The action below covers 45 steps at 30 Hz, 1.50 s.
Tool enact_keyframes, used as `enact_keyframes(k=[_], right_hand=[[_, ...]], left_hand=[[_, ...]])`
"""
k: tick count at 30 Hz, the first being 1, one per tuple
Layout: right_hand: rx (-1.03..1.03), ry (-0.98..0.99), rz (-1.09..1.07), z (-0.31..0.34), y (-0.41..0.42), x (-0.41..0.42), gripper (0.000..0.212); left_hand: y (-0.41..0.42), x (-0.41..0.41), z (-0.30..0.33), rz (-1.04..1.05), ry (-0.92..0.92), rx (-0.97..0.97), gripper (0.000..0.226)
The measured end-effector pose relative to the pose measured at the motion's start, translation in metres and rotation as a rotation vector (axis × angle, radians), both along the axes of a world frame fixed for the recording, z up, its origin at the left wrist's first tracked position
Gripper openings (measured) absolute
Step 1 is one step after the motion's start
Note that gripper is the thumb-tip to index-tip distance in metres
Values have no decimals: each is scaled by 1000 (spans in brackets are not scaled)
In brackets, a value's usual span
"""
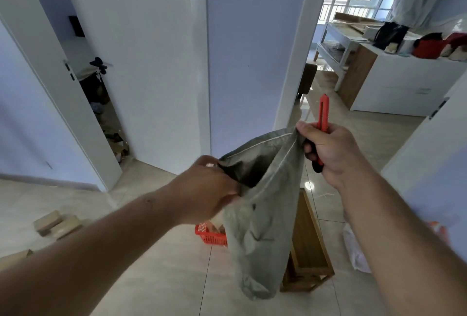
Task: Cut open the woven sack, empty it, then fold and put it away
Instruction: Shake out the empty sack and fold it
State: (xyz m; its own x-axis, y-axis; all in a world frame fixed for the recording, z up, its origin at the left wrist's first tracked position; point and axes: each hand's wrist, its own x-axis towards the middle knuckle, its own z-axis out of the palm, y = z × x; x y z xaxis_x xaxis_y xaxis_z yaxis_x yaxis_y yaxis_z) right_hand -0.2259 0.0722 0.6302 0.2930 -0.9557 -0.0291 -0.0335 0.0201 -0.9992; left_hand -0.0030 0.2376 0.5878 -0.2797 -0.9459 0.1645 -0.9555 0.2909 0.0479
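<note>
A grey-green woven sack (pixel 260 217) hangs in the air in front of me, limp and crumpled, its open mouth at the top. My left hand (pixel 209 189) grips the left side of the mouth. My right hand (pixel 328 149) pinches the right corner of the mouth and also holds a red utility knife (pixel 322 116), which points upward. I cannot tell whether the blade is out. The inside of the sack is dark and hidden.
A red plastic basket (pixel 209 236) sits on the tiled floor behind the sack. A wooden box-like frame (pixel 309 252) stands just right of it. Wooden blocks (pixel 56 224) lie on the floor at left. A white bag (pixel 355 250) lies at right. Doors stand open on both sides.
</note>
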Motion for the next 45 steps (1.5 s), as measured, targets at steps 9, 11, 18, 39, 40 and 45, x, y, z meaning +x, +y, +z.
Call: enact_keyframes(k=[9, 11, 18, 39, 40, 45], right_hand=[[-298, 153, -210, 9, -24, -24, 25], [-398, 224, -231, 16, -21, -26, 26], [-448, 90, -347, 33, -10, -18, 24], [211, -312, -207, 46, -81, -7, 36], [186, -322, -262, 46, -86, -15, 39], [98, -136, -539, 55, -109, -54, 20]], left_hand=[[-24, 61, 66, 332, 497, -433, 56], [-32, 51, 71, 528, 718, -444, 57], [-34, 82, 87, 108, 1965, -312, 51], [-12, 10, -77, 288, 1351, 565, 49], [-15, 10, -76, 330, 1381, 473, 58], [-15, 26, -56, 437, 1365, 198, 52]])
